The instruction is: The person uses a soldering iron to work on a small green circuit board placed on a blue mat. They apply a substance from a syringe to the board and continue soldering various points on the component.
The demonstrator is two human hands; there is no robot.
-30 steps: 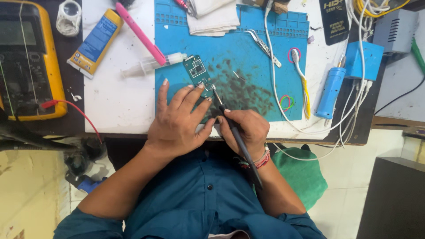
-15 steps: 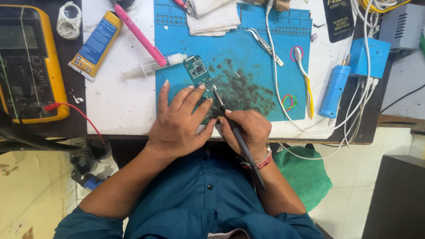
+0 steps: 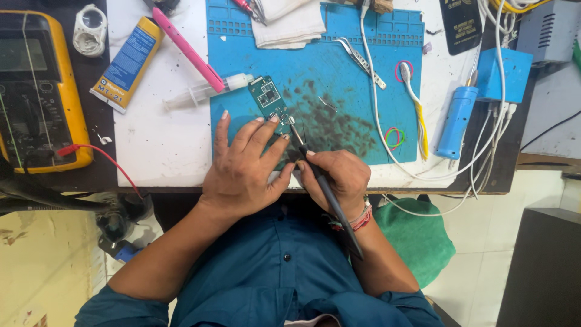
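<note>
Two hands (image 3: 242,172) pin circuit board (image 3: 268,97).

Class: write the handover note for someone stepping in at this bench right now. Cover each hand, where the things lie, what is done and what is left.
Left hand: fingertips press the green circuit board flat on the blue mat.
Right hand: holds the dark soldering iron like a pen, tip at the board's lower edge.
Tweezers and syringe lie unused.
Done: board positioned.
Left: the work at that edge.
</note>
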